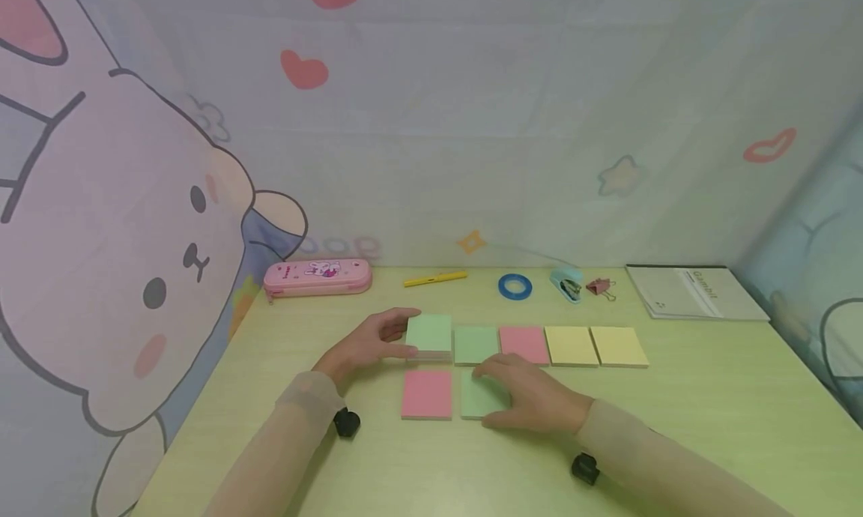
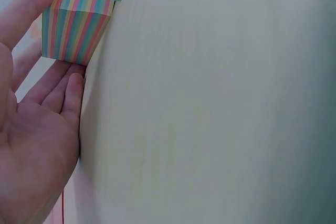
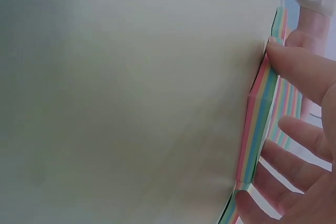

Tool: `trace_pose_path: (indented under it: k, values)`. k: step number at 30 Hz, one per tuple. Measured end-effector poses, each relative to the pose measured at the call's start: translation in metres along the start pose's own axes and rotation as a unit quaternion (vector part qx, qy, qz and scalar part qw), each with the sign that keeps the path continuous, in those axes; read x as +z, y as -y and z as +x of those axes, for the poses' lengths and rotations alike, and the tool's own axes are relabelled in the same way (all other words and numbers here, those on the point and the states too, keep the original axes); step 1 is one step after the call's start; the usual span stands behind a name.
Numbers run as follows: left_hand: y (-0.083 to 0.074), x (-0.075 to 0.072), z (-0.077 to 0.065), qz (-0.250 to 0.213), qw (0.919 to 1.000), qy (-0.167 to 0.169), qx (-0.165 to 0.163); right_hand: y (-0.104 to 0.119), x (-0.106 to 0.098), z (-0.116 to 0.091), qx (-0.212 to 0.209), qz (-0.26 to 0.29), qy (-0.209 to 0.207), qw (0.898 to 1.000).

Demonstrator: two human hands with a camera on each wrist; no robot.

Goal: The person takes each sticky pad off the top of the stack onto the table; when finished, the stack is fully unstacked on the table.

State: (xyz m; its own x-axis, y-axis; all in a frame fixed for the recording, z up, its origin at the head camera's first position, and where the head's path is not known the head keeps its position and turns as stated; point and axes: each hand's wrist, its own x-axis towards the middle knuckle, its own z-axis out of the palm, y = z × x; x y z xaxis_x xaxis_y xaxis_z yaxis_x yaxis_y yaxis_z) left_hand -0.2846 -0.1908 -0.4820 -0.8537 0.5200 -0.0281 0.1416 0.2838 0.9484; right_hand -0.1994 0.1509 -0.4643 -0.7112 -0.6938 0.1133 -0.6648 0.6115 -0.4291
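My left hand (image 1: 367,343) grips the sides of a tall stack of sticky note pads (image 1: 429,333), green on top, at the left end of the back row. Its layered edges show as pink, yellow, green and blue stripes in the left wrist view, where the stack (image 2: 76,30) sits between thumb and fingers. My right hand (image 1: 536,393) holds a green sticky note pad (image 1: 475,398) in the front row, thumb at its near edge and fingers at its far edge. That pad's striped side (image 3: 253,129) faces the right wrist camera. Left of it lies a pink pad (image 1: 427,394).
Rightward along the back row lie a green pad (image 1: 476,345), a pink pad (image 1: 524,345) and two yellow pads (image 1: 571,345). Behind them are a pink pencil case (image 1: 318,277), yellow pen (image 1: 435,279), blue tape roll (image 1: 504,293), stapler (image 1: 566,285), binder clip (image 1: 598,287) and notebook (image 1: 674,296).
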Motion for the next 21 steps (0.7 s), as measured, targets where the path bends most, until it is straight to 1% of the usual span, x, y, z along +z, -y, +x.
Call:
trace_pose_path:
  k: [3,9,15,21]
  values:
    - [0.0008,0.0002,0.0001,0.007,1.0,-0.002,-0.001,0.0021,0.0001,0.0016,-0.003,0.005,0.002,1.0]
    - [-0.0008,0.0007,-0.0007,0.005,1.0,-0.003,-0.004,0.005,0.0001,0.0033,-0.002,0.009,0.006,1.0]
    - [-0.003,0.0001,-0.0011,0.001,1.0,-0.005,-0.005,0.0032,0.0023,0.0055,-0.004,0.004,0.008,1.0]
    - [-0.0017,-0.0007,-0.0005,-0.002,1.0,-0.002,-0.003,0.0021,0.0038,0.0064,-0.005,0.001,0.008,1.0]
